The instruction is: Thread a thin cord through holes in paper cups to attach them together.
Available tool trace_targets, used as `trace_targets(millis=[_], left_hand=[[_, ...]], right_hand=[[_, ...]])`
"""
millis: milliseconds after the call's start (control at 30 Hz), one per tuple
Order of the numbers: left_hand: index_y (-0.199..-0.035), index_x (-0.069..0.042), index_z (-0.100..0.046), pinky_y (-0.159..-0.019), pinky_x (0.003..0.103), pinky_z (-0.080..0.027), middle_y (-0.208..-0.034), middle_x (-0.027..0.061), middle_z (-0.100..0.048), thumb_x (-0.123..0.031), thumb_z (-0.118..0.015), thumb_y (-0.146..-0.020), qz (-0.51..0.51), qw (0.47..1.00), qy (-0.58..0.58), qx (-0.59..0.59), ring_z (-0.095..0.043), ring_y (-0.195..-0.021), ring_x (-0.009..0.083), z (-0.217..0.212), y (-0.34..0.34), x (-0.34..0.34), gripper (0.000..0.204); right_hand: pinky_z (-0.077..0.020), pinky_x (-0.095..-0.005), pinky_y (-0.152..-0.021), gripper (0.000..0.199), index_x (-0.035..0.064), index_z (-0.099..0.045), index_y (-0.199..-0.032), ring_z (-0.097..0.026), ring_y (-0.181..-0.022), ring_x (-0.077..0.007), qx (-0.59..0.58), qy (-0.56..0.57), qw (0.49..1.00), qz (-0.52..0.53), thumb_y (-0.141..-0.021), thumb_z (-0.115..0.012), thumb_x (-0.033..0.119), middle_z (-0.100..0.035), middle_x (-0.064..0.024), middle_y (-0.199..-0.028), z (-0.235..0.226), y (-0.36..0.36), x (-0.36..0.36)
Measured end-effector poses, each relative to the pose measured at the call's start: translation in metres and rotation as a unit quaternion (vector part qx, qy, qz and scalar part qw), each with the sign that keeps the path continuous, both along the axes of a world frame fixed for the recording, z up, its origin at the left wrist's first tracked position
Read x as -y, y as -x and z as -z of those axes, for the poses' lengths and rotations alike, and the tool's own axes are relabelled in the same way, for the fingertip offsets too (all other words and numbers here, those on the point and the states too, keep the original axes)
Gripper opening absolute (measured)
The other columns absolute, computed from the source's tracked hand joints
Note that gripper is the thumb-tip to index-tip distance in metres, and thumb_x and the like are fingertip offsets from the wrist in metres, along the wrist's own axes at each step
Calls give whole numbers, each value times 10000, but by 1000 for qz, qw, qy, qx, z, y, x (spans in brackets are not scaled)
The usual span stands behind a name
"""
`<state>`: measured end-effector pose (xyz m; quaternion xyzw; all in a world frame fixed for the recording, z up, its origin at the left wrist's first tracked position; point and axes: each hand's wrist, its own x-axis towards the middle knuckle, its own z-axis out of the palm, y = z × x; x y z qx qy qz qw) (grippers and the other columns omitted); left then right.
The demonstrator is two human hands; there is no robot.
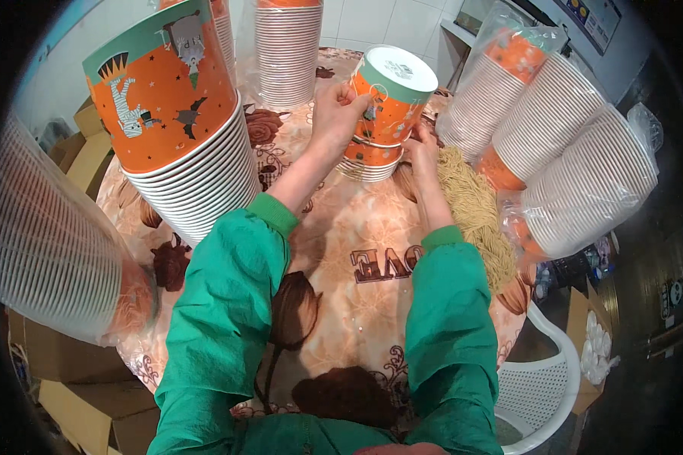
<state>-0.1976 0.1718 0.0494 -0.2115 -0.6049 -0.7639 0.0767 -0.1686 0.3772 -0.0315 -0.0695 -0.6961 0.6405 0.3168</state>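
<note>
At one o'clock, print [404,70] on the upturned tub [398,114] is illegibly small; near twelve, the top edge crops a tub stack [287,57]; at four, the counter [341,303] partly hides a chair [535,387].

Large dark-brown capitals [368,267] form one short word on the flowered tablecloth [341,227], on the near side of the upturned cup [388,114]. Fine dark print [400,69] sits on the cup's white base, too small to read. Left of the cup, a few letters mark a gray headstone [186,32] pictured on the large orange stack [178,129]. Beyond the cup to the right, a poster [593,23] bears print too small to read; well right of it, pale marks [674,294] are likewise illegible.
</note>
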Motion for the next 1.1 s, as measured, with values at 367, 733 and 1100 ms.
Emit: trace_targets(millis=[367,733,1100], left_hand=[[-815,-67,-578,-613,236,-444,-758,-10,-596,-117,-743,-938,6,998,-52,44,-549,-682,75,21,1,7,211],[-778,-55,-573,-632,261,-429,-768,-8,-585,-111,-749,-897,19,993,-101,60,-514,-696,76,38,13,9,220],[-796,-63,-583,-644,262,-428,-775,-9,-594,-113,-751,-909,30,993,-89,70,-515,-706,78,47,14,11,208]], right_hand=[[-484,-239,-859,598,20,-558,-1458,-624,-1056,-121,-9,35,999,-27,-860,-588,10,-663,-54,-1278,-7,3,11],[-469,-341,-1033,555,-7,-538,-1461,-572,-1169,-213,-76,-25,997,-2,-939,-677,120,-490,-136,-1353,18,-10,19],[-461,-361,-1026,523,8,-568,-1434,-551,-1160,-211,-79,-14,997,2,-934,-679,112,-490,-129,-1312,35,-8,20]])
